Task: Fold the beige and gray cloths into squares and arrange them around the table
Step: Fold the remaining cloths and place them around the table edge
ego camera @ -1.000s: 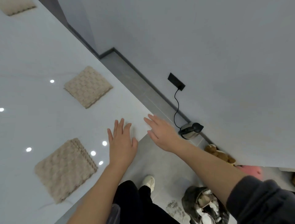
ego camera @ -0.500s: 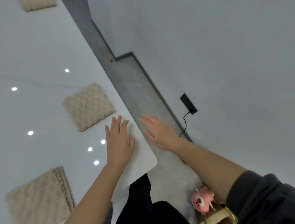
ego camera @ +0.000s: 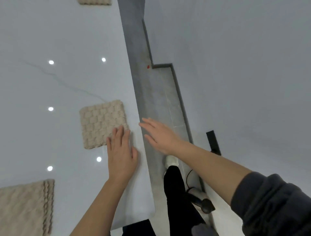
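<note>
A folded beige cloth [ego camera: 101, 123] lies as a square near the right edge of the glossy white table [ego camera: 50, 84]. My left hand [ego camera: 122, 151] is flat and empty, its fingertips over the near right corner of that cloth. My right hand [ego camera: 158, 134] hovers with straight fingers past the table's right edge, holding nothing. A second folded beige cloth [ego camera: 25, 208] lies at the lower left. A third beige cloth [ego camera: 95, 2] shows at the top edge, mostly cut off. No gray cloth is in view.
A narrow strip of gray floor [ego camera: 159, 104] runs between the table and the white wall [ego camera: 235, 67]. A black wall socket [ego camera: 213, 142] with a cable and a dark device [ego camera: 206, 204] sit on the floor. My leg and white shoe [ego camera: 171, 160] stand beside the table's rounded corner.
The view has swung along the table's right side. Both hands have moved forward; my left hand now reaches the corner of the middle cloth. The pink toy has left the view.
</note>
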